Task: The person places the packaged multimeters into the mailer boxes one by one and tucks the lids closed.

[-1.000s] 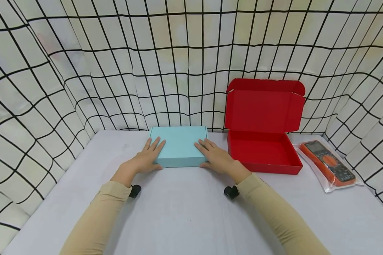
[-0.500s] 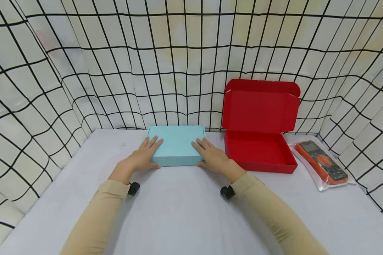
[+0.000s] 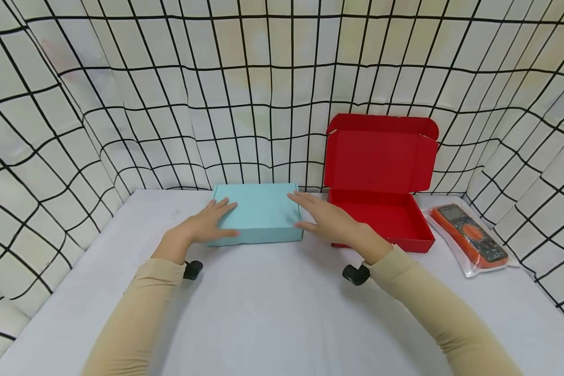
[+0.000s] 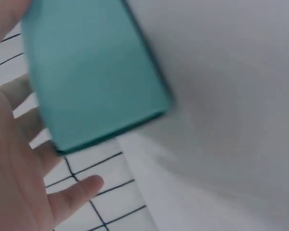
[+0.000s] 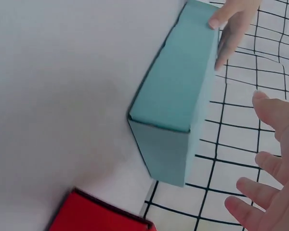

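Observation:
A closed light-blue cardboard box point(image 3: 263, 209) lies flat near the back of the white table. Over its left end is my left hand point(image 3: 204, 222), fingers spread, with fingertips at the lid's left part; the left wrist view shows the fingers reaching behind the box point(image 4: 96, 72). My right hand point(image 3: 333, 219) hovers by the box's right end, fingers stretched. In the right wrist view a gap shows between the right hand point(image 5: 272, 178) and the box point(image 5: 173, 86).
To the right stands a red cardboard box point(image 3: 380, 214) with its lid raised against the gridded cloth wall. Beyond it, an orange and black multimeter point(image 3: 470, 235) lies in a clear plastic bag. A black camera point(image 3: 356, 274) sits at the right wrist.
My right hand has lifted off the box and shifted to the right. The left hand's fingers and thumb have risen slightly from where they lay. The view has drifted a little.

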Demonstrator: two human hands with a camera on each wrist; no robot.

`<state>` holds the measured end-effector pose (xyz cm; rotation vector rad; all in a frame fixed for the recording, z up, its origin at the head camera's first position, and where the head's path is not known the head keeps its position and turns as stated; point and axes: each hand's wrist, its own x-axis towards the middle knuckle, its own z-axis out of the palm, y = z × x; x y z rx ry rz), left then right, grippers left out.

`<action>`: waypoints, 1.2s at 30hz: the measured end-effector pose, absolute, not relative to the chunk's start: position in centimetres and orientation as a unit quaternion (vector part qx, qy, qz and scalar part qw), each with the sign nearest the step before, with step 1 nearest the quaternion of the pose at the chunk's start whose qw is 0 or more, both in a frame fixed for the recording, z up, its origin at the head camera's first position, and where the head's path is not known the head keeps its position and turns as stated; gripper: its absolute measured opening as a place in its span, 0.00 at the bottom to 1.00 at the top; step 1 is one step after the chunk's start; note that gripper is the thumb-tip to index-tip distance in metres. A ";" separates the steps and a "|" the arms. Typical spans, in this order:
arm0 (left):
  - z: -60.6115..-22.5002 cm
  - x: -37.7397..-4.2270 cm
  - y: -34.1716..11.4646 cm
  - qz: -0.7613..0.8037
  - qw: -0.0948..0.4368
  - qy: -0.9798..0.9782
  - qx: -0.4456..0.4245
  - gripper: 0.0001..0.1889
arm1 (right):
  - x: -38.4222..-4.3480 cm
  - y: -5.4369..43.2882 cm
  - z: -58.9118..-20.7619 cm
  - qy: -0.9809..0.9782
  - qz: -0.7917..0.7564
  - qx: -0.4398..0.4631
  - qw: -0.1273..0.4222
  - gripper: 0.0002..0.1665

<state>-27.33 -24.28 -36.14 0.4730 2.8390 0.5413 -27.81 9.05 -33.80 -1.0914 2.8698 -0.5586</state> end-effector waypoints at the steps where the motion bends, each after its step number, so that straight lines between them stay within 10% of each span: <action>1: -36.0 -27.5 -24.1 0.180 0.109 0.965 0.158 0.47 | -27.7 9.4 -33.6 0.919 -0.182 -0.348 0.007 0.45; 24: -34.7 -29.8 -12.1 0.327 -0.060 0.920 0.205 0.32 | -27.7 21.7 -32.2 0.892 -0.263 -0.306 -0.203 0.31; 36: -36.9 -29.8 -5.9 0.361 -0.036 0.904 0.226 0.35 | -28.3 28.9 -33.3 0.905 -0.321 -0.175 -0.217 0.28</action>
